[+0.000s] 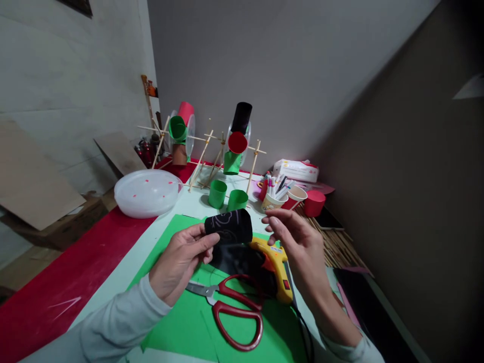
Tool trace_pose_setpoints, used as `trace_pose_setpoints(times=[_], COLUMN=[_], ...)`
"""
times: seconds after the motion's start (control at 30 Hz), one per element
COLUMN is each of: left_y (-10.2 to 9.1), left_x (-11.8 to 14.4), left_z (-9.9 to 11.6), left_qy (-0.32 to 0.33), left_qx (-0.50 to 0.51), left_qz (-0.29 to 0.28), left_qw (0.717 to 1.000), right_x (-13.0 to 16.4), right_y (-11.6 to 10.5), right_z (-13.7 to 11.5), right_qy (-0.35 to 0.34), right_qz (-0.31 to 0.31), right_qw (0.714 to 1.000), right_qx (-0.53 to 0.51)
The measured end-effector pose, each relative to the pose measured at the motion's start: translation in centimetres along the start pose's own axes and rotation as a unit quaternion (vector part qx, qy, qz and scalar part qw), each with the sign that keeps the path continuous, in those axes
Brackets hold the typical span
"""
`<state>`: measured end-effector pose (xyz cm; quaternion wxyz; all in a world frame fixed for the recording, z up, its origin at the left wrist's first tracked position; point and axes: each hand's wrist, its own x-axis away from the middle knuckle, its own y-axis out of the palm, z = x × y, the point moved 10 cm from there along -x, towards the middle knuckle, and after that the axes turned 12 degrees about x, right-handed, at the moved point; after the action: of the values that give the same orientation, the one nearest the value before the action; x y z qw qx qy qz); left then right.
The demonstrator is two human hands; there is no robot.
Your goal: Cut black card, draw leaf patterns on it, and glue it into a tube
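Observation:
My left hand (187, 254) grips a black paper tube (229, 226) with pale line drawings on its side. The tube lies sideways, its far end turned to the right. Just right of that end, my right hand (297, 239) is raised with fingers apart and nothing visible in them. Below the tube are a dark glossy sheet (236, 259) and a yellow hot glue gun (282, 272). Red-handled scissors (238, 310) lie on green paper (181, 322) in front of me. Two green paper cups (218, 194) stand just beyond the tube.
Two stick frames (204, 156) at the back carry wheels with coloured tubes. A translucent round lid (147, 194) sits at left on red covering (75, 282). To the right are a marker cup (274, 200), a red cup (314, 203), a white package (297, 170) and thin sticks (340, 244).

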<state>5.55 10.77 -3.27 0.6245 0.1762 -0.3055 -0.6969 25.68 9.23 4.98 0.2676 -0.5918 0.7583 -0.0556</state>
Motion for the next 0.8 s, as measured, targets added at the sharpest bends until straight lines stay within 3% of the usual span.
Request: trace_pose_setpoints(times=[0.07, 0.23, 0.43, 0.53, 0.63, 0.7, 0.8], left_y=[-0.2, -0.4, 0.4, -0.5, -1.2, 0.2, 3.8], left_x=[0.0, 0.2, 1.1, 0.6, 0.6, 1.0, 2.0], left_z=[-0.5, -1.2, -1.5, 1.0, 5.2, 6.9, 6.2], left_qy=[-0.016, -0.035, -0.062, -0.003, 0.123, 0.172, 0.16], left_qx=[0.012, 0.027, 0.005, -0.071, -0.135, -0.218, -0.33], left_qz=[0.003, 0.013, 0.001, 0.03, 0.071, 0.031, -0.11], left_qw=[1.0, 0.999, 0.998, 0.997, 0.981, 0.96, 0.924], right_x=[0.6, 2.1, 1.9, 1.6, 1.7, 2.2, 3.1], right_y=[-0.2, 2.7, 3.2, 3.0, 3.6, 4.2, 5.3], right_z=[-1.3, -3.4, -1.8, -1.1, -0.9, -0.9, -1.1], right_qy=[-0.05, -0.141, -0.071, -0.025, 0.016, 0.043, 0.065], right_qz=[0.004, -0.075, -0.08, -0.11, -0.188, -0.241, -0.299], right_qw=[0.998, 0.984, 0.994, 0.993, 0.98, 0.966, 0.946], right_qx=[0.041, 0.085, 0.014, -0.032, -0.06, -0.086, -0.111])
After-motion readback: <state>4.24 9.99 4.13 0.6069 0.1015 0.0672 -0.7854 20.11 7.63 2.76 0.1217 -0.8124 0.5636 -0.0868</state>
